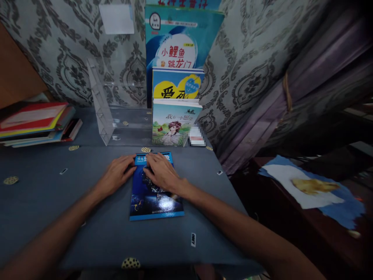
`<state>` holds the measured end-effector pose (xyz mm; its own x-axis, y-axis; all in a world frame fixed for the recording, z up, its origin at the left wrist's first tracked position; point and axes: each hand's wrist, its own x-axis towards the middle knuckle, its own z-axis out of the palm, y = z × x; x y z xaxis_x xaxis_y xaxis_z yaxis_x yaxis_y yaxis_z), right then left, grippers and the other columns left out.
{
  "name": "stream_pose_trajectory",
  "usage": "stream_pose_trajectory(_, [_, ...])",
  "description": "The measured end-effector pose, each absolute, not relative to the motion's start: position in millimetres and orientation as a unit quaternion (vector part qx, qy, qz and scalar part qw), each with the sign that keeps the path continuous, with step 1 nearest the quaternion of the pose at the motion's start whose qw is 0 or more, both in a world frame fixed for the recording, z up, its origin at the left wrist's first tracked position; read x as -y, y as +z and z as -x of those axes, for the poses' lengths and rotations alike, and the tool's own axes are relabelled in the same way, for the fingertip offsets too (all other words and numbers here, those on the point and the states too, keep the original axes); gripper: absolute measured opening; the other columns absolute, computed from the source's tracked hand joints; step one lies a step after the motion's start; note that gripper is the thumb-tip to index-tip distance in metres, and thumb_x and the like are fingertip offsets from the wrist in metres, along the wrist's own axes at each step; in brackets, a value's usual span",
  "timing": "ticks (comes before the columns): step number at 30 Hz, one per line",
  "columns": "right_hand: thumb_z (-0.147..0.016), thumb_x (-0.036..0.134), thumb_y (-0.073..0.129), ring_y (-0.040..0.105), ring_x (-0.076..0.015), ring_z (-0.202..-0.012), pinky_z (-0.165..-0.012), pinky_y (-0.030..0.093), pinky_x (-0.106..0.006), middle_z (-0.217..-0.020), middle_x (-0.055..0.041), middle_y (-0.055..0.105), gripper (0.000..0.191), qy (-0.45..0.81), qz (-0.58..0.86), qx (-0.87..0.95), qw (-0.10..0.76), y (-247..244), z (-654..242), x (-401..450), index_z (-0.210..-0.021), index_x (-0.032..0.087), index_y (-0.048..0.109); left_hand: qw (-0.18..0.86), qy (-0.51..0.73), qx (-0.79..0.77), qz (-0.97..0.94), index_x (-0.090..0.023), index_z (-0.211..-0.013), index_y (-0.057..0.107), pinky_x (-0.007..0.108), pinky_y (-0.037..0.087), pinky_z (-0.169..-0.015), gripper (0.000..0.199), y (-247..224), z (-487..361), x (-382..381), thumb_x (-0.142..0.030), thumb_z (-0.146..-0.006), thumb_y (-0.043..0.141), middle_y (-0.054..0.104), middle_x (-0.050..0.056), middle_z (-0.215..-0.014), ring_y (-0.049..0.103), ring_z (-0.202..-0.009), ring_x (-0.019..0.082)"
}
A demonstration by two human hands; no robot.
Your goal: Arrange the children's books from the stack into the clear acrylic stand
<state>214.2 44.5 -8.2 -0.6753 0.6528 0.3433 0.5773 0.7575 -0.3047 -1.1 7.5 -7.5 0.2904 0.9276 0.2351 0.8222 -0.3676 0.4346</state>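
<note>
A dark blue book [154,202] with a light blue border lies flat on the grey tablecloth [96,229], its cover facing up. My left hand [118,175] touches the book's upper left edge, fingers extended and not wrapped round it. Across the upper part of the cover rests my right hand [161,173], its fingers spread and hiding part of the title. Just beyond the book, a clear acrylic stand [100,105] holds several upright books in tiers on its right side, the front one [175,124] showing a drawn figure.
A pile of books and papers [35,120] lies at the left. Behind the table hangs a patterned curtain [125,58]. A small white item [197,136], blurred out, is right of the stand. Blue and white cloths [309,186] lie on a dark surface at the right.
</note>
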Motion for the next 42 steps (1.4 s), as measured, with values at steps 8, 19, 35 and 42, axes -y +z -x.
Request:
stream_pose_trajectory(8, [-0.095,0.018,0.052,0.066,-0.0253,-0.107,-0.106,0.042,-0.046,-0.111,-0.0105,0.073,0.009,0.113,0.416,0.866,0.253,-11,-274,-57,-0.087,0.022,0.055,0.116,0.220,-0.544,-0.801,-0.023,-0.088,0.056,0.047,0.050,-0.096,0.024,-5,1,-7,-0.040,-0.098,0.042,0.068,0.011,-0.129,0.064,-0.114,0.028])
stream_pose_trajectory(19, [-0.097,0.031,0.046,0.066,-0.0202,-0.086,-0.078,0.046,-0.031,-0.095,-0.0054,0.073,0.019,0.243,0.427,0.804,0.336,-14,-284,-74,-0.093,0.020,0.061,0.049,0.180,-0.482,-0.856,-0.020,-0.113,0.058,0.051,0.050,-0.097,0.022,9,-32,-10,-0.029,-0.098,0.046,0.069,0.011,-0.120,0.061,-0.115,0.030])
stream_pose_trajectory(35, [-0.099,0.019,0.043,0.069,-0.0200,-0.105,-0.091,0.051,-0.033,-0.110,-0.0057,0.076,0.021,0.264,0.423,0.799,0.335,-18,-288,-73,-0.111,0.020,0.061,0.200,0.179,-0.261,-0.927,-0.023,-0.108,0.060,0.045,0.046,-0.105,0.029,11,-95,5,-0.010,-0.098,0.035,0.069,0.007,-0.124,0.061,-0.116,0.022])
stream_pose_trajectory(42, [-0.098,0.015,0.045,0.069,-0.0204,-0.113,-0.097,0.051,-0.035,-0.117,-0.0086,0.075,0.021,0.275,0.411,0.801,0.337,-21,-289,-72,-0.114,0.019,0.059,0.260,0.169,-0.194,-0.931,-0.023,-0.101,0.067,0.039,0.051,-0.099,0.026,18,-99,15,-0.014,-0.097,0.043,0.075,0.005,-0.105,0.068,-0.103,0.021])
